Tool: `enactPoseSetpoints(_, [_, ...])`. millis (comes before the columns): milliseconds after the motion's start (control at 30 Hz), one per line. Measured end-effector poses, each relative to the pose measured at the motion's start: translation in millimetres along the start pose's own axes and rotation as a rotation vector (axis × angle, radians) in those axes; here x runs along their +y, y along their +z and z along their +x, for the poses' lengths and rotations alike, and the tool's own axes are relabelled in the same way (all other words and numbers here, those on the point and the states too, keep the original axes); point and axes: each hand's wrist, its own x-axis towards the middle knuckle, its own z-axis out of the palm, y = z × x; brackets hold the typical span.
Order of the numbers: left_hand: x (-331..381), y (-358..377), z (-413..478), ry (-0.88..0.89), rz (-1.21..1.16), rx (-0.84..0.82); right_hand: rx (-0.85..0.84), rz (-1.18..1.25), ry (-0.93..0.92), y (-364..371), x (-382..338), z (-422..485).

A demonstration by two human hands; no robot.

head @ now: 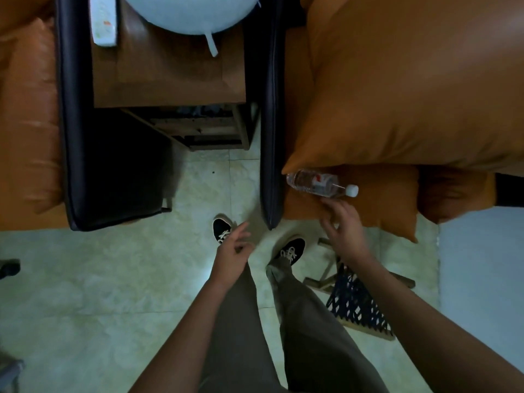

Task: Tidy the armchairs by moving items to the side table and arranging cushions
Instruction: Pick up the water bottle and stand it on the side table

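A clear plastic water bottle (317, 183) with a white cap lies on its side on the front of the right armchair's orange seat (377, 199). My right hand (341, 231) hovers just below the bottle with loose, spread fingers, and holds nothing. My left hand (234, 251) hangs over the floor with relaxed fingers, empty. A big orange cushion (411, 89) fills the right armchair behind the bottle. Between the two armchairs stands the brown wooden side table (170, 78), which carries a white remote control (103, 19) and a pale round lamp shade (190, 12).
The left armchair (25, 123) has an orange seat and a black armrest (73, 123). The right chair's black armrest (270, 137) is next to the bottle. A small stool with a woven blue seat (357, 302) stands on the pale tiled floor by my right leg.
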Motion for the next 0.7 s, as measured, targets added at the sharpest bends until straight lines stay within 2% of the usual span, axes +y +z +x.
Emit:
enactPoseSetpoints(133, [3, 12, -2, 0.022, 0.035, -0.066, 0.109, 0.016, 0.146, -27, 18, 9])
enactPoseSetpoints(300, [12, 19, 1, 0.056, 0.087, -0.093, -0.009, -0.004, 0.251, -37, 35, 29])
enactPoseSetpoints(467, [12, 21, 2, 0.053, 0.107, -0.091, -0.145, -0.021, 0.281, -20, 54, 33])
enactPoseSetpoints(700, [3, 28, -11, 0.042, 0.186, -0.131, -0.03, 0.072, 0.307, -13, 67, 50])
